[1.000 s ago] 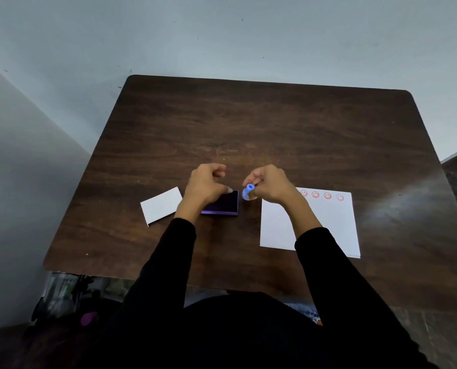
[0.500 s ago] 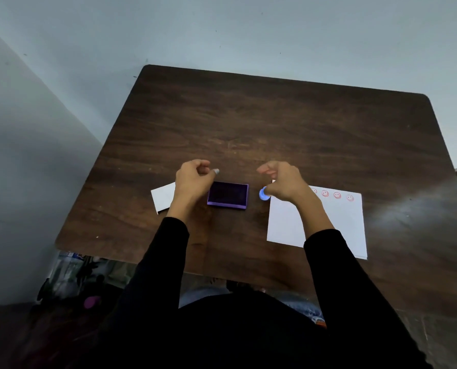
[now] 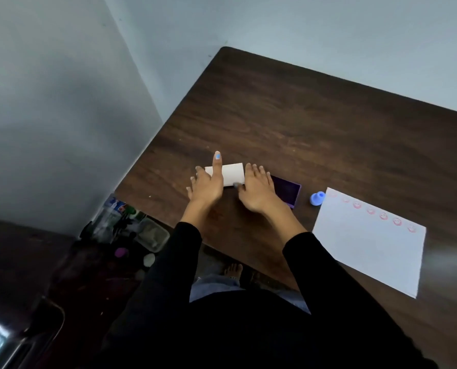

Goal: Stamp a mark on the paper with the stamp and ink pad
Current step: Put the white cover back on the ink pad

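Observation:
The small blue stamp [image 3: 317, 198] stands by itself on the dark wooden table [image 3: 302, 123], at the top left corner of the white paper [image 3: 368, 251]. A row of several red smiley marks [image 3: 370, 210] runs along the paper's far edge. The purple ink pad [image 3: 287, 191] lies uncovered, partly hidden under my right hand [image 3: 256, 191]. A white rectangular lid [image 3: 232, 173] lies left of the pad. My left hand [image 3: 207, 186] rests flat over its left end, one finger stretched out. My right hand's fingers touch its right end.
The table's left edge runs close to my left hand, with a grey wall beyond it. Below that edge, plastic containers and small clutter [image 3: 131, 225] sit on the floor. A dark chair [image 3: 35, 328] shows at the lower left.
My right hand has let go of the stamp, which now stands next to the paper. Both hands moved left onto the white lid. The camera swung left and tilted.

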Tool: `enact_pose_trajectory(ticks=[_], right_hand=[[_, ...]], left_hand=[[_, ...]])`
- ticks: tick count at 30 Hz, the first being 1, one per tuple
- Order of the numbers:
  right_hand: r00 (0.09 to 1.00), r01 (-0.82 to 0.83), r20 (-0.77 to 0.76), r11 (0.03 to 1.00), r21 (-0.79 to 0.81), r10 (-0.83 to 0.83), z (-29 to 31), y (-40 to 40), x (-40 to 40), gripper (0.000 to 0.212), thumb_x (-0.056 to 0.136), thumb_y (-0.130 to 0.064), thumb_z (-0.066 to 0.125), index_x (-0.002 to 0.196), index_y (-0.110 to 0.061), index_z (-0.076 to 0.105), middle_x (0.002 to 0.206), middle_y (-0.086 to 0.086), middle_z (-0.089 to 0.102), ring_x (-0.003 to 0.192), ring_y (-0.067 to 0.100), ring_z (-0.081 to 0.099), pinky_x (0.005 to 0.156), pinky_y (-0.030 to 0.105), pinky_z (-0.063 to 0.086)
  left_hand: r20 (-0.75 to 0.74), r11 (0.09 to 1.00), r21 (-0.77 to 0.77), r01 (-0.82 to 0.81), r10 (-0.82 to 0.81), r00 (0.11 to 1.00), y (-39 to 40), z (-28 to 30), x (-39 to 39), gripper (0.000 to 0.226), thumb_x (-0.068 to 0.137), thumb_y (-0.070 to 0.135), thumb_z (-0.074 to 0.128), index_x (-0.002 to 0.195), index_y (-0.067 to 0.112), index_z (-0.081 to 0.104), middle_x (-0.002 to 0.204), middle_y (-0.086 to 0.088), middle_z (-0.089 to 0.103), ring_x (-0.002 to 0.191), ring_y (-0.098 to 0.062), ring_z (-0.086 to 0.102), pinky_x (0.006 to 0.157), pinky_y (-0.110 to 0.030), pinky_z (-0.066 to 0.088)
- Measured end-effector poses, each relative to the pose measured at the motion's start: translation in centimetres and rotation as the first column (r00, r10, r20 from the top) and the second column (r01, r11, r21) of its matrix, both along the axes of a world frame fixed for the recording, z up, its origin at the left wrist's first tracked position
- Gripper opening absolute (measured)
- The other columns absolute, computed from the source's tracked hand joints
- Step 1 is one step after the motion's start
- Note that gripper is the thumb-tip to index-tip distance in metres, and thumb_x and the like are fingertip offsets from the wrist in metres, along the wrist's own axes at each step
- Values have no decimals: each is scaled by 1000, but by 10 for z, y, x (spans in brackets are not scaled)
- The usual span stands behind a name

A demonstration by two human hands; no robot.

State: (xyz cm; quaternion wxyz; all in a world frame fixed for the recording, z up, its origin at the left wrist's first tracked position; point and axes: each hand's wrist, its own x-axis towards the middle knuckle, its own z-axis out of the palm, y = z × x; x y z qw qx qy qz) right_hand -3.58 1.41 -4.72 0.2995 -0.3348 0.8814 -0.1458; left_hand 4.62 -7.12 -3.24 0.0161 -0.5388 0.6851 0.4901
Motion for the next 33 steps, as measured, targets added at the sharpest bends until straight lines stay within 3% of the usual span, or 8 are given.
enact_pose_trajectory(ticks=[6, 16, 20, 24, 26, 28, 33], right_hand=[[999, -35, -14, 998, 58, 36, -1, -6, 9, 71, 96, -34, 41, 147, -3, 2, 159, 15, 5, 147, 28, -4, 119, 41, -5], [999, 5, 54, 998, -65, -1, 1, -2, 12, 72, 93, -27, 48, 147, -2, 7, 158, 13, 12, 147, 28, -4, 119, 39, -5], [989, 123, 102, 978, -167, -107, 5, 4, 8, 68, 93, -24, 49, 147, -4, 12, 156, 15, 19, 147, 28, 1, 120, 39, -1], [939, 341, 153, 886, -315, -307, 10, 16, 2, 61, 91, -16, 53, 144, -8, 24, 149, 14, 34, 141, 31, 24, 117, 42, 22], [896, 444, 188, 815, -373, -402, 12, 25, 0, 57, 89, -11, 53, 142, -11, 30, 146, 11, 40, 136, 28, 34, 112, 40, 31], [847, 531, 221, 744, -406, -484, 14, 34, -1, 53, 89, -10, 54, 139, -13, 35, 145, 8, 43, 134, 25, 38, 109, 38, 35], [739, 646, 168, 617, -449, -652, 15, 58, -2, 41, 89, -8, 54, 130, -11, 48, 136, 9, 52, 126, 24, 47, 102, 32, 41]], left_hand=[[-22, 999, 34, -6, 7, 1000, -1, -2, 8, 94, 84, 76, 10, 150, 8, 5, 159, -12, 14, 147, -32, 2, 117, -47, -6], [-26, 999, 26, -29, 29, 999, 5, 3, -6, 92, 86, 74, 11, 150, 7, 10, 156, -15, 25, 147, -33, 9, 119, -51, -6], [-129, 996, 7, -88, 88, 988, 8, 7, -15, 90, 85, 74, 17, 149, 11, 13, 150, -14, 35, 140, -34, 28, 118, -51, 14], [-285, 997, -6, -73, 69, 956, 17, 8, -26, 82, 88, 69, 27, 146, 12, 23, 144, -11, 42, 132, -30, 41, 112, -44, 32], [-327, 998, -23, -58, 48, 944, 25, 6, -32, 74, 91, 62, 32, 145, 12, 27, 143, -9, 45, 130, -27, 43, 105, -32, 34], [-342, 997, -61, -41, 18, 940, 32, 4, -35, 66, 94, 53, 38, 144, 12, 30, 138, -7, 50, 127, -24, 45, 92, -25, 33], [-334, 984, -172, 34, -91, 938, 43, 1, -45, 51, 93, 20, 53, 139, 6, 38, 125, -9, 63, 115, -19, 57, 84, -12, 35]])
